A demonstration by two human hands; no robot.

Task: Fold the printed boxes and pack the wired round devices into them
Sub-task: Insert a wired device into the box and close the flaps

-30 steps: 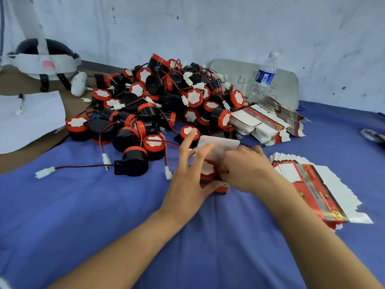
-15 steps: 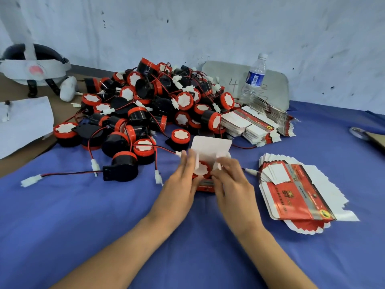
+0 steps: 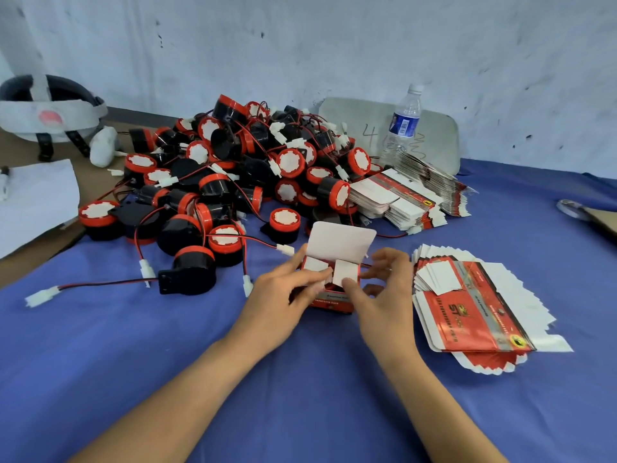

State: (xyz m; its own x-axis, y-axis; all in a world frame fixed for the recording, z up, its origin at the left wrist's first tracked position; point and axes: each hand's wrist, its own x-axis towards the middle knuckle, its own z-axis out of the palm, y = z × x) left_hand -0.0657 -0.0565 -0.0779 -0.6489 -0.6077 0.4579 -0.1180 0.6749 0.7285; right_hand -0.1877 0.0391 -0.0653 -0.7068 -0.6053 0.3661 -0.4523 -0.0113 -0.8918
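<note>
- A blue cloth point(image 3: 133, 379) covers the table, with a scuffed white wall point(image 3: 334, 45) behind
- The left hand point(image 3: 280, 305) grips the left side of the printed box point(image 3: 330, 300), thumb and fingertips pressing the left white side flap down
- The right hand point(image 3: 384, 305) rests its thumb tip on the right side flap; its other fingers are loosely spread and blurred, just right of the box, holding nothing
- The box stands on the cloth in the near middle, between the hands, its white lid flap point(image 3: 340, 240) upright on the far side; its contents are hidden
- Just right of it lies a fanned stack of flat boxes point(image 3: 474, 315), red print up
- Beyond it, to the left, the round devices point(image 3: 233, 168) are heaped, black with red caps, wires and white plugs trailing onto the cloth
- At the heap's right edge sits a second stack of cartons point(image 3: 400, 198), then a water bottle point(image 3: 402, 125) before a grey board point(image 3: 434, 135) leaning on the wall
- At far left, a white sheet of paper point(image 3: 33, 202) lies on the bare brown tabletop
</note>
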